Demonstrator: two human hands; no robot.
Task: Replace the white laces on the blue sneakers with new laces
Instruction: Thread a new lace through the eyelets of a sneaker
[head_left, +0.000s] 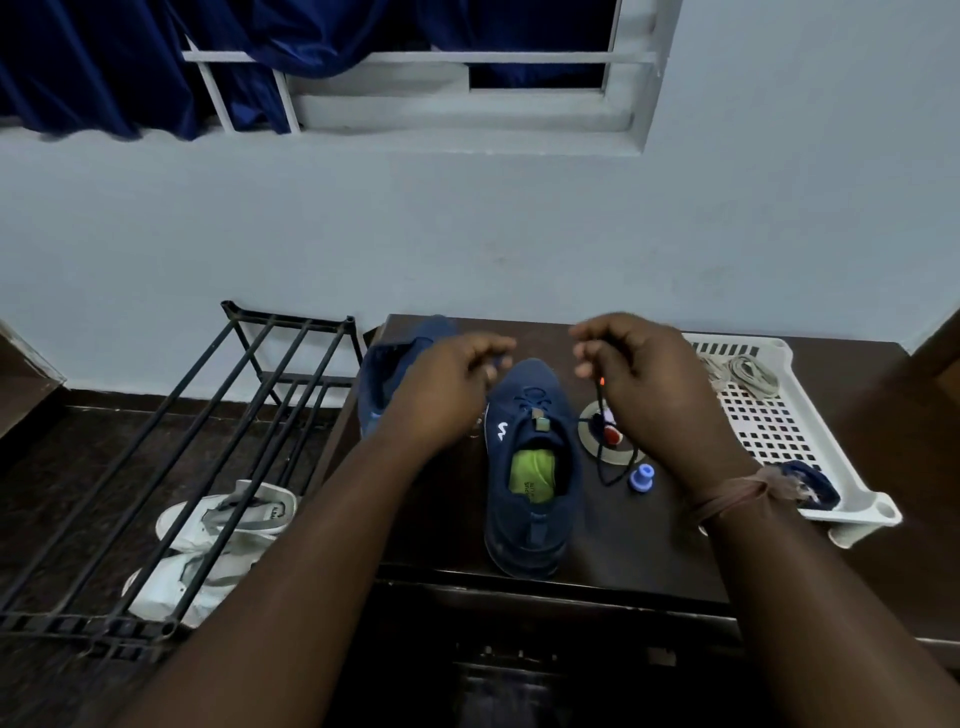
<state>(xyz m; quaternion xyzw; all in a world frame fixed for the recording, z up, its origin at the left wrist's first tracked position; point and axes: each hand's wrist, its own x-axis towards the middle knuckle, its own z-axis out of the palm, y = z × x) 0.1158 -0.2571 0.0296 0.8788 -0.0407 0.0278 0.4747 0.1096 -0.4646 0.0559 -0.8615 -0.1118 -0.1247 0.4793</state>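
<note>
A blue sneaker (530, 467) with a green insole stands on the dark table (649, 545), toe pointing away from me. A second blue sneaker (387, 374) lies behind my left forearm. My right hand (641, 374) pinches a dark lace (602, 447) whose loose end hangs down to the table beside the shoe. My left hand (457, 379) hovers over the shoe's toe with fingers curled, pinching what looks like the other end of the lace. Pale old laces (743, 374) lie in the white basket (831, 499).
A small blue cap (642, 477) and a round disc with a red piece (610, 436) sit right of the shoe. A black metal shoe rack (171, 441) stands at the left with white sneakers (218, 545) beneath it. A wall is close behind the table.
</note>
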